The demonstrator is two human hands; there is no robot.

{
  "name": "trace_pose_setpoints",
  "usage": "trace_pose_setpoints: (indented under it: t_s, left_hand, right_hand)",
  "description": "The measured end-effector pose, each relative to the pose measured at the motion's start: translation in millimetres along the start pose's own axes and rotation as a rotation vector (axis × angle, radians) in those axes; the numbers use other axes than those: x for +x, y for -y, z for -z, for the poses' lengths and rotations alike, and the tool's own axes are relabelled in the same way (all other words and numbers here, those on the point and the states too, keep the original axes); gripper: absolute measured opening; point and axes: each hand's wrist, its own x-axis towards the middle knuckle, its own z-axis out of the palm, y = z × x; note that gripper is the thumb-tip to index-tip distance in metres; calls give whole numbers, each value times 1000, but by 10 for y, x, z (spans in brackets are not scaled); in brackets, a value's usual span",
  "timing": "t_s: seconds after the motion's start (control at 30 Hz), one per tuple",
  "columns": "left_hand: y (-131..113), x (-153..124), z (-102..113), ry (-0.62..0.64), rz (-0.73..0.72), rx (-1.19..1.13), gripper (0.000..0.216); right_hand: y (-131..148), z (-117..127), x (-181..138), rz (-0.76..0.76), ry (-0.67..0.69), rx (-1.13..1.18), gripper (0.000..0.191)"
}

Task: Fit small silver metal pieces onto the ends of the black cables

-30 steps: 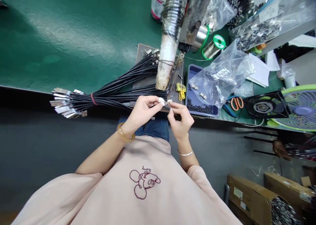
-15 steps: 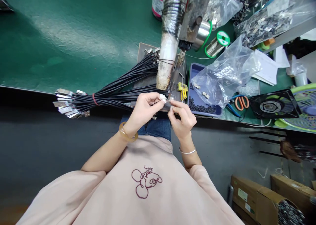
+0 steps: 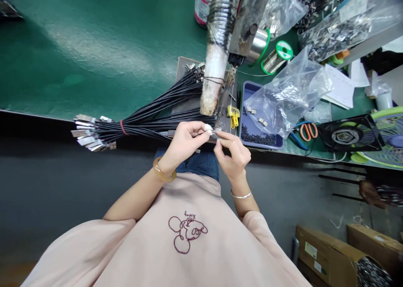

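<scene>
Head view: the left hand (image 3: 184, 142) and the right hand (image 3: 234, 152) meet fingertip to fingertip. Each thumb and forefinger is pinched closed on a small metal connector (image 3: 216, 130) at the bench edge. A black cable bundle (image 3: 151, 117) fans out left of the grip. A blue tray (image 3: 252, 127) lies just right of it. A white tube (image 3: 214, 79) stands directly beyond it.

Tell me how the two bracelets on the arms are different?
Colour: the left bangle is amber-brown, the right bangle is silvery. Thickness: the left bangle is chunky, the right bangle is a thin band. Both are plain rings round a wrist, just behind the left hand and right hand, which pinch one small metal part together.
</scene>
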Motion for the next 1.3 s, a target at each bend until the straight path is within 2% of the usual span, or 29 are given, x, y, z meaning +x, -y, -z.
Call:
trace_pose_setpoints:
  t_s: [0.17, 0.23, 0.4, 0.67, 1.0, 1.17, 1.3]
  left_hand:
    - [26, -57, -12, 1, -58, 51, 15]
    - [36, -64, -15, -26, -56, 79, 17]
    - [72, -41, -17, -54, -71, 155, 19]
    - [28, -11, -45, -104, -126, 140, 13]
    - [15, -19, -37, -45, -63, 145, 9]
    - [48, -32, -38, -40, -73, 154, 8]
    - [22, -57, -31, -48, -71, 80, 10]
  right_hand:
    - [26, 37, 44, -362, 59, 230, 7]
    - [33, 48, 67, -446, 103, 310, 7]
    - [36, 58, 115, -418, 127, 276, 11]
    - [39, 42, 174, -376, 119, 241, 12]
    - [56, 110, 144, -231, 167, 163, 15]
    - [59, 103, 122, -274, 164, 176, 11]
    - [62, 91, 107, -437, 135, 281, 9]
